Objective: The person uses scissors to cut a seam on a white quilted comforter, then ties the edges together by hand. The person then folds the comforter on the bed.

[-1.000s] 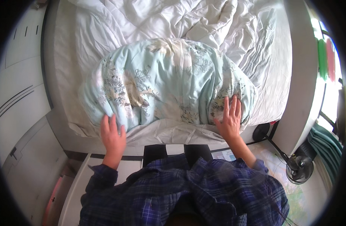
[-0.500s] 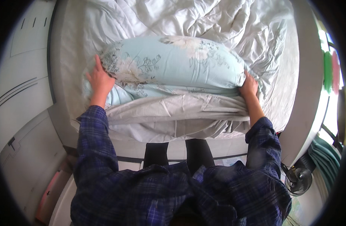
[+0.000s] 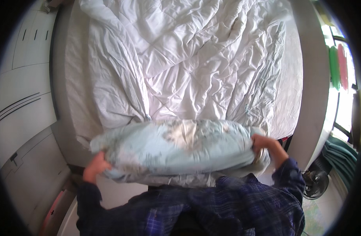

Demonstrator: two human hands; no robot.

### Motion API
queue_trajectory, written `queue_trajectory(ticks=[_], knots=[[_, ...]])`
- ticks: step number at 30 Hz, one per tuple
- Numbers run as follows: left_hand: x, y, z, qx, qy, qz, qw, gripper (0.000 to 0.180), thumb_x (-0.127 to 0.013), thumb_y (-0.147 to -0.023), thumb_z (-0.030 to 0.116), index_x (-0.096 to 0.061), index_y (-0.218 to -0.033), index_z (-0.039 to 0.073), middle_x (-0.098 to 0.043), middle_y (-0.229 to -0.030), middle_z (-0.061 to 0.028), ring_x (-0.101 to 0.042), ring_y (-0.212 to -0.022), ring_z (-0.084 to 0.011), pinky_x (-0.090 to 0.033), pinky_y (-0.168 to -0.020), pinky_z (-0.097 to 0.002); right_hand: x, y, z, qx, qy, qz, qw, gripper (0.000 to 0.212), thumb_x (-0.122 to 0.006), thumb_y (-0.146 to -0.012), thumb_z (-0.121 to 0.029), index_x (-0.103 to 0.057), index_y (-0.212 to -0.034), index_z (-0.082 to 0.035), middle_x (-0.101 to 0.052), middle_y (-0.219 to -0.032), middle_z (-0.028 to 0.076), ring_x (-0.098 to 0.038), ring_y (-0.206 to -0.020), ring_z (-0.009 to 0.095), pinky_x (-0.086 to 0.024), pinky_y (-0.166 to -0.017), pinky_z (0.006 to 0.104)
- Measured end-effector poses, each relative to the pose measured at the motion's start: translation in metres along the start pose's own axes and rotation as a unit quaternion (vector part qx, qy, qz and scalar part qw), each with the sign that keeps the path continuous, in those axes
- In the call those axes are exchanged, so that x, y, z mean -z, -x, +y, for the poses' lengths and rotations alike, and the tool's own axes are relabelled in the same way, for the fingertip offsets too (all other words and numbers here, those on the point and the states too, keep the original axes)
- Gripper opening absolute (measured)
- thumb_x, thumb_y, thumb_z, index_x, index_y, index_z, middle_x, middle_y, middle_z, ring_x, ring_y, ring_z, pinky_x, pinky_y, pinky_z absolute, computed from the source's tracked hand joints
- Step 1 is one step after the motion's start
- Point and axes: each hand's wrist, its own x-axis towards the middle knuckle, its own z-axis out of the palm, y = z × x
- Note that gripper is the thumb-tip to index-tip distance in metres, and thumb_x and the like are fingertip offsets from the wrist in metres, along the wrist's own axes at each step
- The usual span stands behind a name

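A thick roll of bedding, a pale blue floral duvet cover (image 3: 180, 147), lies across the near end of the bed, close to my body and slightly blurred by motion. My left hand (image 3: 96, 167) is closed on its left end, with some fingers hidden by the fabric. At the other end, my right hand (image 3: 263, 143) grips the bunched cloth. Spread beyond the roll is a wrinkled white duvet (image 3: 180, 67), whose near edge meets the roll. Grey-white fabric (image 3: 188, 179) shows beneath the roll's near side.
The bed's pale sheet (image 3: 288, 78) shows at both sides. White cabinets (image 3: 25, 90) stand along the left. To the right are a ledge (image 3: 312, 78), a window with green (image 3: 334, 67) and pink items, a teal curtain (image 3: 337, 159) and a small black fan (image 3: 316, 184).
Both hands have drawn the floral roll toward my body, from mid-bed to the near edge. More of the white duvet is now exposed beyond it.
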Motion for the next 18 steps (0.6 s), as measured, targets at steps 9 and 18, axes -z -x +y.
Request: queue_trajectory(ticks=[9, 18], knots=[[0.043, -0.228, 0.252, -0.198, -0.429, 0.471, 0.745, 0.059, -0.074, -0.084, 0.020, -0.058, -0.139, 0.010, -0.058, -0.138, -0.0154, -0.056, -0.128, -0.0337, -0.042, -0.109, -0.0517, 0.230, -0.086, -0.183, -0.118, 0.231, 0.487, 0.834, 0.032, -0.056, -0.085, -0.012, -0.075, -0.110, -0.007, -0.072, -0.117, 0.018, -0.068, -0.112, 0.036, -0.055, -0.093, 0.0472], [-0.131, -0.234, 0.305, -0.316, -0.385, 0.119, 0.859, 0.091, -0.064, -0.090, 0.061, -0.032, -0.161, 0.014, -0.027, -0.164, -0.0235, -0.020, -0.154, -0.0407, -0.011, -0.120, -0.0697, 0.122, -0.038, -0.237, 0.111, 0.299, 0.551, 0.771, 0.025, -0.059, -0.087, -0.011, -0.074, -0.106, -0.006, -0.068, -0.114, 0.013, -0.062, -0.112, 0.037, -0.052, -0.097, 0.0461]])
